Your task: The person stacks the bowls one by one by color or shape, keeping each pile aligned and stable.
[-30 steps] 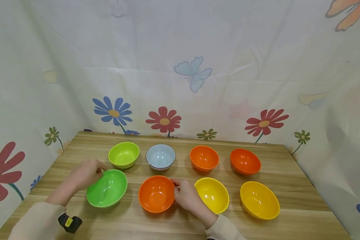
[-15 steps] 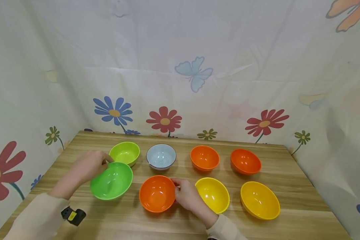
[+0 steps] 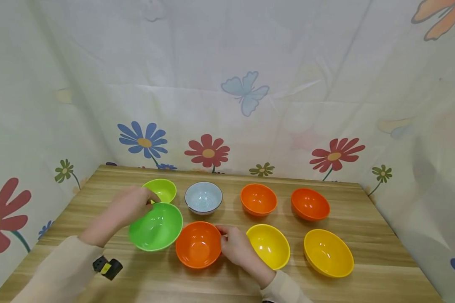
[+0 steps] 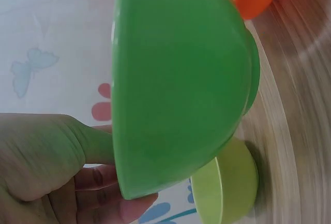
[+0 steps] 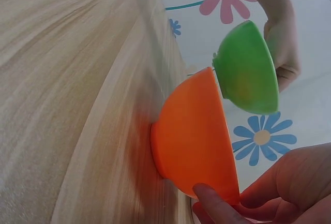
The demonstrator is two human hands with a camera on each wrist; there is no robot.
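My left hand [image 3: 134,204] pinches the far rim of a green bowl [image 3: 156,227], thumb on one side and fingers on the other in the left wrist view. The green bowl [image 4: 181,84] hangs above the table, just left of an orange bowl [image 3: 198,245]. That orange bowl [image 5: 194,136] stands upright on the table, and my right hand [image 3: 236,246] pinches its right rim. Behind the green bowl, a lime bowl [image 3: 163,189] is partly covered by my left hand. A yellow bowl [image 3: 269,248] stands right beside my right hand, which overlaps its left edge.
Along the back row are a pale blue bowl [image 3: 203,198], an orange bowl [image 3: 258,200] and a red-orange bowl [image 3: 310,204]. Another yellow bowl [image 3: 327,252] sits at the front right. A flower-printed curtain [image 3: 288,118] surrounds the wooden table [image 3: 383,252].
My left hand has lifted the green bowl off the table and carried it rightward, close to the orange bowl. My right hand has stayed at the orange bowl's rim.
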